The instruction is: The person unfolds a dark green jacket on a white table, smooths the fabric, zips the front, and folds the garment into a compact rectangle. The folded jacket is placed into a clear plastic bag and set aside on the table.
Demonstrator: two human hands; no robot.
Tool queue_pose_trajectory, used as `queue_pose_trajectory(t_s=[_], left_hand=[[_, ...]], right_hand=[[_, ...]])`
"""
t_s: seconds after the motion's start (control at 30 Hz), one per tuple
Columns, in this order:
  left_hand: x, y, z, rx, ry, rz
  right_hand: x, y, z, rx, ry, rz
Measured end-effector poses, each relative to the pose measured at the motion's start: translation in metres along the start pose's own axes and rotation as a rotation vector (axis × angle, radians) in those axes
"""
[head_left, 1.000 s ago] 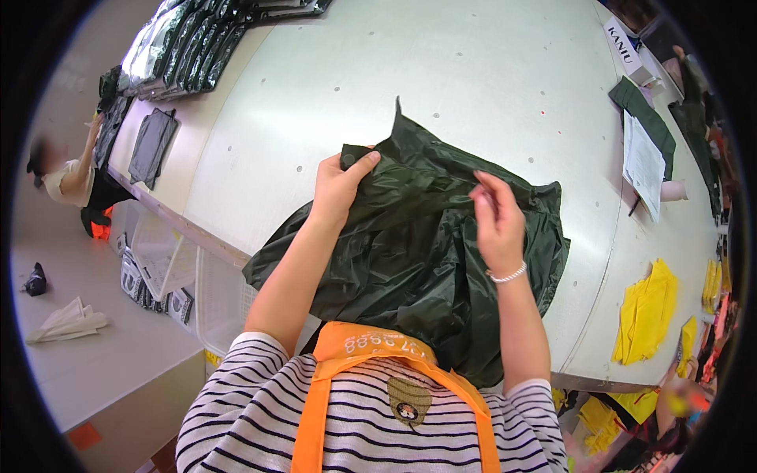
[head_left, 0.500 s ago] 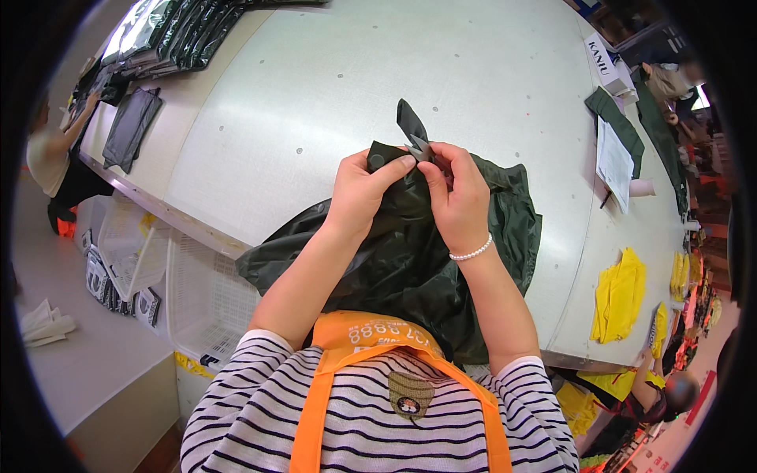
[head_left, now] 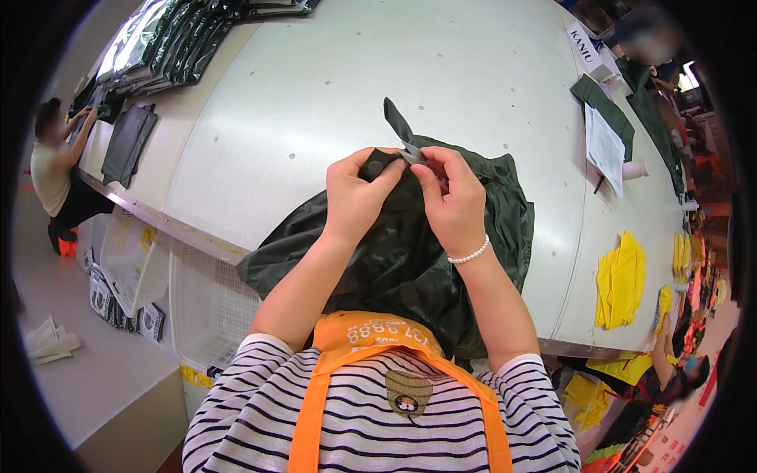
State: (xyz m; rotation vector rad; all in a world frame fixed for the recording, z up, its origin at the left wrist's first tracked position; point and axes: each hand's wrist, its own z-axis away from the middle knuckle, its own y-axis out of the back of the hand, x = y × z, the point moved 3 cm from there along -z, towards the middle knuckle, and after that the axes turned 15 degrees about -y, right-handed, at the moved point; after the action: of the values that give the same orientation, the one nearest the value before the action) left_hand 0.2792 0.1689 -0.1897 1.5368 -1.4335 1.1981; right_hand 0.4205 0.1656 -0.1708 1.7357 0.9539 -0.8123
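A shiny dark green garment [head_left: 394,264] lies bunched on the table in front of me. My left hand [head_left: 353,193] is closed on its edge, pinching a corner that carries a round snap, between thumb and fingers. Close beside it, my right hand [head_left: 456,201] is closed around small metal thread snips [head_left: 411,154]; most of their handle is hidden in the palm. The snips' blades are at the cloth by my left thumb. A narrow dark strip [head_left: 397,120] of the cloth sticks up beyond the blades. Whether the blades are closed on a thread is too small to tell.
Packed dark garments [head_left: 169,47] are stacked at the far left, near a folded dark piece [head_left: 130,142]. White plastic baskets [head_left: 206,303] stand below the left edge. Papers [head_left: 604,150], a white box [head_left: 587,54] and yellow cloth [head_left: 620,280] lie right. Other people work at both sides.
Both hands have shifted slightly left with the cloth. The snap corner is more folded in my left fingers, and the snips' blades now sit closer to my left thumb.
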Motion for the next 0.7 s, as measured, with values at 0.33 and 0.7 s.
queue_pose_trajectory(t_s=[0.33, 0.7], left_hand=[[-0.003, -0.006, 0.007, -0.005, -0.262, -0.414], [-0.030, -0.023, -0.025, -0.100, -0.499, -1.008]], right_hand=[[0.061, 0.048, -0.019, 0.035, -0.328, -0.167], [0.365, 0.161, -0.029, 0.185, -0.814, 0.691]])
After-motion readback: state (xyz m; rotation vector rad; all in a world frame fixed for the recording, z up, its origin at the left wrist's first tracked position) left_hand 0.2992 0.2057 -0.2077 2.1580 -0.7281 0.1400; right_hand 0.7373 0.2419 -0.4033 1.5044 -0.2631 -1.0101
